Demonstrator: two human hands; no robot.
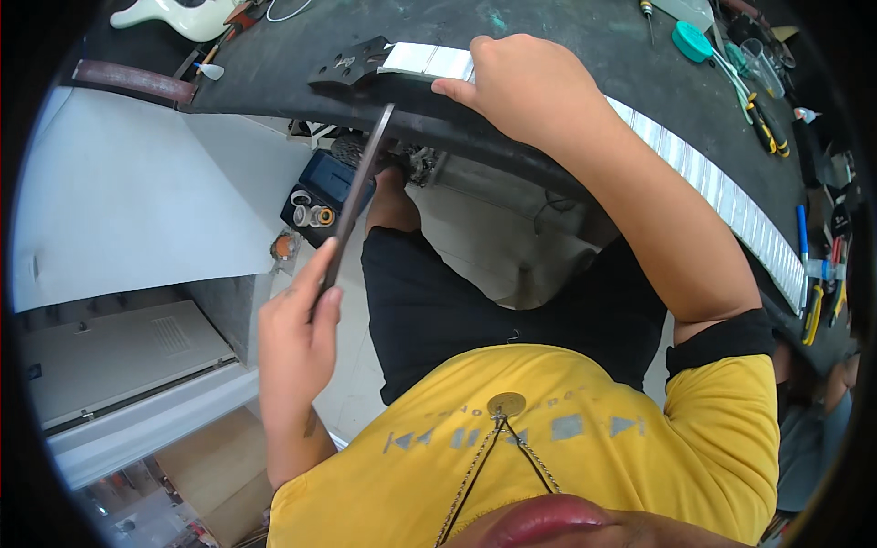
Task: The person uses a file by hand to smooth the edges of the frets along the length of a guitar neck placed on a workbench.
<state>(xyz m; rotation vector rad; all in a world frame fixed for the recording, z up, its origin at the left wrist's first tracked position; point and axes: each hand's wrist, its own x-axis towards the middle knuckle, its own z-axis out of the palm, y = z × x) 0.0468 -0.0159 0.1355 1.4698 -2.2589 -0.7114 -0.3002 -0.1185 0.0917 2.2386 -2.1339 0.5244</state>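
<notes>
A long, narrow, dark file points up and away from my left hand, which is closed around its near end. The file's tip stands in front of the bench edge, apart from the guitar neck. That neck lies along the bench, its playing face covered in silvery strips, with the black headstock at the left end. My right hand grips the neck close to the headstock, thumb on the near edge and fingers over the top. My right forearm crosses above part of the neck.
On the dark workbench lie a white guitar body, a screwdriver, a teal round container, yellow-and-black pliers and a blue pen. Below is a dark bin with small rolls. A white panel stands left.
</notes>
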